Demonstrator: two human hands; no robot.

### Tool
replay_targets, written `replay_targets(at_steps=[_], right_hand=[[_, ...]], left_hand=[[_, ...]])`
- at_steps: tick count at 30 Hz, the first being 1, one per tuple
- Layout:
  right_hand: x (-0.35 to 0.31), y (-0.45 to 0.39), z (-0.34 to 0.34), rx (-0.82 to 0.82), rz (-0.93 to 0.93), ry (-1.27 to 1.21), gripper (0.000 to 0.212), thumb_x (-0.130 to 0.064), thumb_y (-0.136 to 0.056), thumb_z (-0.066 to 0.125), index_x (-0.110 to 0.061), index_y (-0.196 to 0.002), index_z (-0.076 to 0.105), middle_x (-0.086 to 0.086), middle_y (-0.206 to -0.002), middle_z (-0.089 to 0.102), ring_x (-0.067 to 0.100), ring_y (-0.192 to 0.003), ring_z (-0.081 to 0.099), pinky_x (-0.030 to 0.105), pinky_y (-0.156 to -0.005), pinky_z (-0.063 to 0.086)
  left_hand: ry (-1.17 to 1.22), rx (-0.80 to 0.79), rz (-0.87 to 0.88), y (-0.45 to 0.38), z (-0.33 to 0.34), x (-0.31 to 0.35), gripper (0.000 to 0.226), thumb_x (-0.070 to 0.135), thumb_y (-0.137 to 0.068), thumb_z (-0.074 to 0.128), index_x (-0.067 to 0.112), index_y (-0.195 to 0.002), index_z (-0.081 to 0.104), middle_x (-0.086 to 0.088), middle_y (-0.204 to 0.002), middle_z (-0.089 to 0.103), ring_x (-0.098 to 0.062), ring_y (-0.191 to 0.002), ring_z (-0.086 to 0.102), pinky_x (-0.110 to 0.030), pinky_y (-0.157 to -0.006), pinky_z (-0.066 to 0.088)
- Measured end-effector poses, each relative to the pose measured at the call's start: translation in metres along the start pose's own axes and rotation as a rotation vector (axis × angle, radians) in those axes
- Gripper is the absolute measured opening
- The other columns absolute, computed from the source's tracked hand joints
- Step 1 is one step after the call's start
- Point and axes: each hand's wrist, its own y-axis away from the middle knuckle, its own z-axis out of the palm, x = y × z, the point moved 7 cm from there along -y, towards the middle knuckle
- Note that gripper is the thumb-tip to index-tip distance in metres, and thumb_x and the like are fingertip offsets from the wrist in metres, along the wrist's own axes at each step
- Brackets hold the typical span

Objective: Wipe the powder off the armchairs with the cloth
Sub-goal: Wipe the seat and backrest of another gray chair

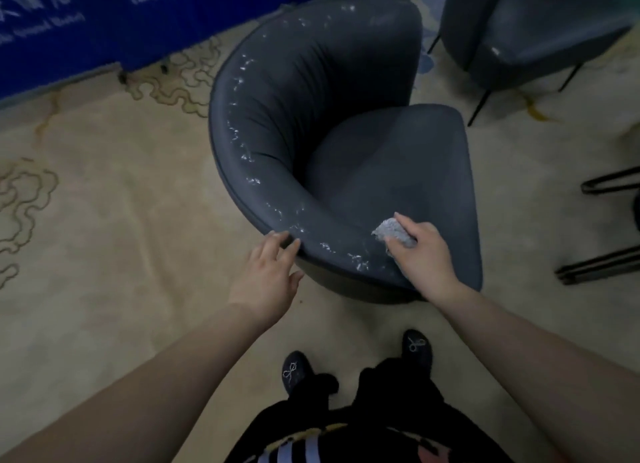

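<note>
Standing at a dark armchair (346, 144) on beige carpet (104, 220), right hand (420, 251) is gripping a grey cloth (394, 232) against the near rim, left hand (268, 275) is resting open-fingered on the rim edge, white powder (242, 157) is streaking the rim, second chair (526, 29) sitting behind.

The right hand (424, 251) hides most of the grey cloth (393, 232), the second armchair (533, 29) is cropped, and the blue banner's (104, 19) lettering blurs.
</note>
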Motion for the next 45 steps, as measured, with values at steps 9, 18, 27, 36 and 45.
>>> replay_targets(at_steps=[9, 18, 27, 36, 45], right_hand=[[0.025, 0.019, 0.019, 0.085, -0.129, 0.246, 0.047, -0.036, -0.088, 0.055, -0.023, -0.133, 0.057, -0.003, -0.096, 0.042, 0.028, -0.095, 0.055, 0.037, -0.088, 0.047], [0.016, -0.002, 0.027, 0.082, -0.316, 0.244, 0.043, -0.036, -0.088, 0.055, -0.024, -0.129, 0.061, 0.002, -0.095, 0.050, 0.027, -0.089, 0.051, 0.040, -0.082, 0.047], [-0.015, 0.011, 0.055, -0.047, -0.499, 0.240, 0.043, -0.034, -0.085, 0.057, -0.025, -0.127, 0.062, -0.003, -0.096, 0.048, 0.022, -0.089, 0.050, 0.044, -0.079, 0.048], [-0.004, 0.023, 0.038, 0.004, -0.542, 0.247, 0.039, -0.030, -0.080, 0.058, -0.029, -0.117, 0.068, 0.000, -0.093, 0.051, 0.025, -0.081, 0.051, 0.044, -0.069, 0.051], [0.002, 0.004, 0.035, 0.005, -0.541, 0.240, 0.034, -0.031, -0.080, 0.059, -0.028, -0.113, 0.071, -0.002, -0.093, 0.048, 0.023, -0.083, 0.050, 0.045, -0.074, 0.049]], left_hand=[[0.045, -0.060, 0.064, -0.002, 0.012, 0.004, 0.058, 0.034, -0.094, 0.056, 0.014, -0.146, 0.039, -0.010, -0.150, 0.034, -0.029, -0.143, 0.022, -0.037, -0.115, 0.021], [0.059, -0.094, 0.039, -0.004, 0.012, 0.010, 0.062, 0.036, -0.095, 0.053, 0.017, -0.149, 0.031, -0.009, -0.153, 0.029, -0.027, -0.145, 0.016, -0.031, -0.116, 0.011], [0.081, -0.140, -0.020, -0.002, 0.011, 0.015, 0.068, 0.034, -0.095, 0.053, 0.021, -0.152, 0.020, -0.006, -0.158, 0.018, -0.024, -0.147, 0.005, -0.030, -0.117, 0.008], [0.084, -0.189, -0.016, -0.004, 0.007, 0.013, 0.066, 0.032, -0.096, 0.049, 0.023, -0.153, 0.017, -0.004, -0.158, 0.016, -0.023, -0.148, 0.004, -0.031, -0.117, 0.010], [0.094, -0.250, -0.009, -0.007, 0.005, 0.010, 0.066, 0.035, -0.098, 0.045, 0.027, -0.154, 0.010, 0.001, -0.160, 0.007, -0.018, -0.147, -0.004, -0.025, -0.116, 0.003]])
